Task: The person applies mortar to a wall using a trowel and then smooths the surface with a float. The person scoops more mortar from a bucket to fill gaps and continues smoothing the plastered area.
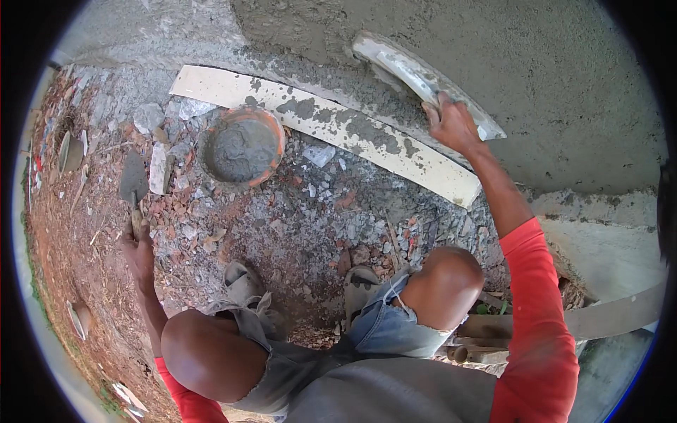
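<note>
My right hand [453, 125] is closed round the handle of a long plastering float [402, 70], whose pale blade lies against the grey mortar-coated wall [557, 92]. At the left, my left hand [139, 254] grips the wooden handle of a pointed trowel [133, 176], its blade directed away from me above the rubble. Between the hands stands an orange bucket [276, 144] holding wet grey mortar [242, 146]. A cream-coloured board [437, 175] lies along the foot of the wall, spattered with mortar lumps.
Broken stone and brick rubble [317, 233] covers the ground around my sandalled feet. A pale block [159, 168] lies beside the bucket. At the right, a curved plank [606, 315] and pieces of wood sit near my knee, below the wall's ledge [599, 247].
</note>
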`<state>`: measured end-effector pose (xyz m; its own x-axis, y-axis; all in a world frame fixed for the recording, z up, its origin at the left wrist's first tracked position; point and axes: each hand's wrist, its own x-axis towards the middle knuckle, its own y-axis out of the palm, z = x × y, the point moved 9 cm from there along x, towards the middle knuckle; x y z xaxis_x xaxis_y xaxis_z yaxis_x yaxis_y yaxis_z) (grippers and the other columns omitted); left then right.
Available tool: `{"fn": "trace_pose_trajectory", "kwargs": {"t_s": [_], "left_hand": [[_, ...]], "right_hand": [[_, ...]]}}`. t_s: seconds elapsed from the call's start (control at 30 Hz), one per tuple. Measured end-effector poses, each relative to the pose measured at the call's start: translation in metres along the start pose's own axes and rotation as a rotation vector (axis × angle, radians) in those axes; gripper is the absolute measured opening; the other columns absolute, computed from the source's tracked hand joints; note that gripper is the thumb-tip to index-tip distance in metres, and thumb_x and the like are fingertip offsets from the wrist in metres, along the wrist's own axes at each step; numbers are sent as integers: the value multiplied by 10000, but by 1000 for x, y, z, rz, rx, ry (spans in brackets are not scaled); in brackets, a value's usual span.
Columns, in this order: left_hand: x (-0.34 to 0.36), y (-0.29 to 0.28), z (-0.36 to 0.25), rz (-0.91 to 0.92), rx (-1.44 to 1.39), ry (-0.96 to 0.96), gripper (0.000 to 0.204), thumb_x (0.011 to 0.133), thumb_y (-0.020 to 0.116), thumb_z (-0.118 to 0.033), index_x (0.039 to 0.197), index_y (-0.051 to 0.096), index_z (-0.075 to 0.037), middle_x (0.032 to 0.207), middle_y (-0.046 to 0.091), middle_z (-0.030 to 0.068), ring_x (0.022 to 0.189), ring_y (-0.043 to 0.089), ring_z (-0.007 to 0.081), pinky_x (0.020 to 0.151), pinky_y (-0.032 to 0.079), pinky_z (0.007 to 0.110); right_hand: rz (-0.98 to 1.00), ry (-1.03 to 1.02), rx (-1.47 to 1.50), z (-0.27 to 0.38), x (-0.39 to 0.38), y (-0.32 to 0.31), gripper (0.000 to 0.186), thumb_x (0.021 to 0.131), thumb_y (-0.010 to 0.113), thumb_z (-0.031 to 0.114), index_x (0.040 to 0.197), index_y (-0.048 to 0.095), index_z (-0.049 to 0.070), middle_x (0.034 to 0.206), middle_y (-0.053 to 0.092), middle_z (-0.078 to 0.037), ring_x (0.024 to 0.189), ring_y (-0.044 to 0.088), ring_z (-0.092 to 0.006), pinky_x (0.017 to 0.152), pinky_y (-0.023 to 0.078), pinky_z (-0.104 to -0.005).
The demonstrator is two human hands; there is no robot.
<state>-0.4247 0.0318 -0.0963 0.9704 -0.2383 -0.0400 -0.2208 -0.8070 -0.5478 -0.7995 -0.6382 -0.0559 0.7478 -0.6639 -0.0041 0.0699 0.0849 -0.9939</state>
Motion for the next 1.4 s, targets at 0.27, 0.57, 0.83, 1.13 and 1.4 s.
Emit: {"fn": "trace_pose_trajectory", "kwargs": {"t_s": [0.27, 0.57, 0.83, 1.13, 1.4], "left_hand": [[-120, -216, 134, -133, 449, -222, 509, 1033, 599, -174, 1446, 517, 112, 1351, 648, 243, 1197, 634, 285, 1043, 469, 383], [-60, -65, 78, -52, 181, -157, 405, 1029, 640, -222, 1340, 618, 37, 766, 520, -24, 644, 415, 81, 546, 336, 293], [-145, -256, 217, -347, 345, -181, 492, 1026, 611, -188, 1419, 551, 102, 1156, 709, 188, 1012, 653, 229, 913, 512, 374], [17, 5, 1, -26, 32, -105, 475, 1028, 629, -220, 1402, 577, 69, 956, 647, 65, 794, 515, 155, 730, 473, 335], [-40, -122, 70, -169, 265, -107, 485, 1028, 617, -147, 1447, 531, 83, 1216, 687, 187, 1069, 649, 233, 931, 513, 360]], "right_hand": [[-121, 108, 285, -24, -26, -76, 383, 1028, 609, 312, 1167, 580, -44, 931, 704, -305, 953, 692, -483, 865, 504, -597], [201, 49, -102, -48, -12, 40, 476, 1029, 590, 375, 1256, 564, -42, 1056, 674, -370, 1082, 630, -528, 947, 500, -575], [-436, -13, 443, -54, -35, -156, 364, 1067, 604, 338, 1164, 618, -12, 729, 641, -111, 629, 644, -187, 571, 526, -373], [-73, -95, 23, 101, 66, -97, 456, 1050, 594, 324, 1126, 574, -125, 855, 671, -375, 778, 708, -496, 735, 541, -550], [-518, 81, 713, 60, 38, -213, 492, 1056, 620, 428, 1040, 621, -64, 752, 669, -113, 645, 614, -159, 597, 542, -399]]}}
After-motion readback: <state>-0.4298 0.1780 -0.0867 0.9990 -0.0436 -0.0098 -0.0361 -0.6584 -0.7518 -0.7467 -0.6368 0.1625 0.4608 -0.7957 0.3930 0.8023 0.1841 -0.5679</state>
